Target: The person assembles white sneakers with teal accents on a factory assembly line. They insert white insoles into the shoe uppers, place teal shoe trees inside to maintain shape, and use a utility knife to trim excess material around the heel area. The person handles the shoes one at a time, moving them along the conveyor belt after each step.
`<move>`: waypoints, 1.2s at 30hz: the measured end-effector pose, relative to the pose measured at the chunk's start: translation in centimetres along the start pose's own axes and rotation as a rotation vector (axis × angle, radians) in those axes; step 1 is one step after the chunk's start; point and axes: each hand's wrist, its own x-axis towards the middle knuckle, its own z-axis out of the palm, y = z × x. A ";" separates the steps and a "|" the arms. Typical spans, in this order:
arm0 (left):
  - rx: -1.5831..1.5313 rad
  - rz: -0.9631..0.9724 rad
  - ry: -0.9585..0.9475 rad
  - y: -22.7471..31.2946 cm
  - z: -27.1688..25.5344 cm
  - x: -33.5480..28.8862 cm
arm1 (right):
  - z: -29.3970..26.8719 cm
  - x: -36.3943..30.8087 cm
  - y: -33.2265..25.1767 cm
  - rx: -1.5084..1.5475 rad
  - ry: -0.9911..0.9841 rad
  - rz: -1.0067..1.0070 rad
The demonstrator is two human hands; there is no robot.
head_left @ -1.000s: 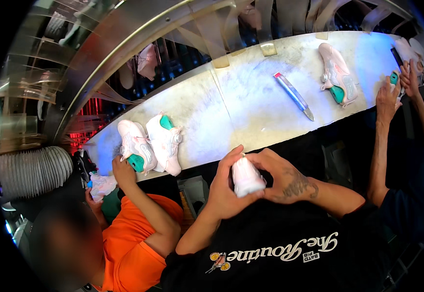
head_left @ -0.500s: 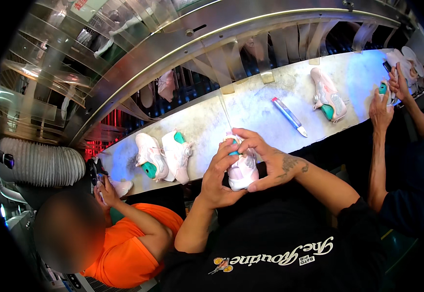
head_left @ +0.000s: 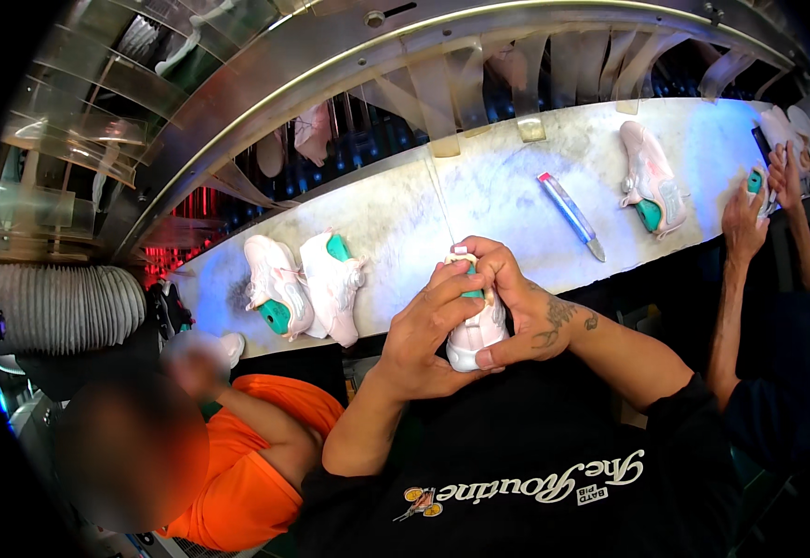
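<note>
Head view. At the centre of the frame, the left hand (head_left: 424, 325) and the right hand (head_left: 517, 302) together hold a small pale pink shoe (head_left: 473, 333) with a rounded white toe cap and a teal lining. The shoe sits upright between the palms, just below the near edge of the surface (head_left: 507, 186). The left fingers (head_left: 450, 290) are curled and pressed around the shoe's left side. The right fingers (head_left: 484, 270) are bent over its top, pinching at the opening, while the right thumb runs under the toe. A thin pale strand rises from the shoe toward the upper middle of the frame.

The surface is a long, curved, mottled white band, smooth and marble-like, crossing the frame from lower left to upper right. On it, left of centre, lies a pair of pink shoes (head_left: 298, 284) with teal insides, touching side by side. Right of centre lies a slim blue-and-red tool (head_left: 570, 214) with a grey tip, and beyond it a single pink shoe (head_left: 651, 177) on its side.

At the far right, a co-worker's hand (head_left: 744, 219) rests on the surface edge. At lower left, a person in an orange shirt (head_left: 247, 465) sits beside a ribbed grey hose (head_left: 61, 307). Clear plastic strips (head_left: 442, 93) hang from the metal arch above.
</note>
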 end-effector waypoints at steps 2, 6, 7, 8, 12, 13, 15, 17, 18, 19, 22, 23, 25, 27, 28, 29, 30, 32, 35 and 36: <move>0.001 -0.004 -0.006 0.1 -0.1 0.3 | 0.6 0.2 -1.2 -0.021 0.036 0.010; 0.051 -0.004 -0.001 0.0 -0.2 0.0 | 2.1 0.7 -3.3 -0.030 0.119 0.145; 0.072 -0.001 0.006 -0.1 -0.1 -0.3 | 1.8 1.1 -3.4 -0.044 0.104 0.173; 0.061 -0.020 0.012 0.1 -0.4 -0.8 | 1.3 1.6 -3.6 -0.060 0.090 0.189; 0.059 -0.057 -0.006 -0.3 -3.1 -3.7 | -0.2 0.5 -2.4 -0.150 0.082 -0.033; 0.135 -0.057 0.017 0.1 -3.7 -4.5 | -0.3 0.3 -2.7 -0.356 0.084 -0.167; 0.342 -0.061 -0.025 1.4 -5.3 -4.8 | 1.1 -0.3 -0.9 -0.454 0.091 -0.259; 0.433 -0.162 -0.086 3.2 -5.6 -4.3 | 3.4 -0.1 -0.5 -0.515 0.126 -0.333; 0.483 -0.211 -0.113 3.8 -5.8 -4.1 | 4.3 0.2 0.0 -0.549 0.177 -0.356; 0.534 -0.224 -0.107 4.0 -5.8 -3.9 | 5.1 0.4 1.0 -0.583 0.229 -0.378; 0.605 -0.277 -0.041 3.7 -5.0 -4.7 | 5.9 0.7 1.7 -0.645 0.306 -0.441; 0.637 -0.272 -0.048 3.7 -4.8 -4.7 | 5.9 0.7 1.6 -0.639 0.310 -0.430; 0.700 -0.259 -0.066 4.1 -4.6 -4.2 | 5.6 0.8 1.2 -0.621 0.287 -0.404; 0.736 -0.284 -0.097 4.7 -4.6 -3.8 | 4.8 1.9 0.2 -0.598 0.233 -0.379; 0.754 -0.296 -0.114 4.8 -4.7 -3.7 | 4.5 2.2 0.4 -0.610 0.207 -0.392; 0.744 -0.265 -0.125 4.6 -4.8 -3.7 | 4.4 2.5 0.7 -0.626 0.180 -0.407; 0.734 -0.235 -0.137 4.4 -5.0 -3.7 | 4.3 2.6 1.1 -0.640 0.152 -0.422; 0.712 -0.215 -0.139 4.1 -5.3 -3.5 | 4.2 2.0 2.1 -0.563 0.163 -0.374; 0.684 -0.249 -0.125 4.0 -5.7 -3.3 | 5.1 1.6 2.3 -0.532 0.326 -0.381; 0.695 -0.270 -0.128 4.2 -5.6 -3.3 | 5.6 1.5 2.1 -0.535 0.405 -0.393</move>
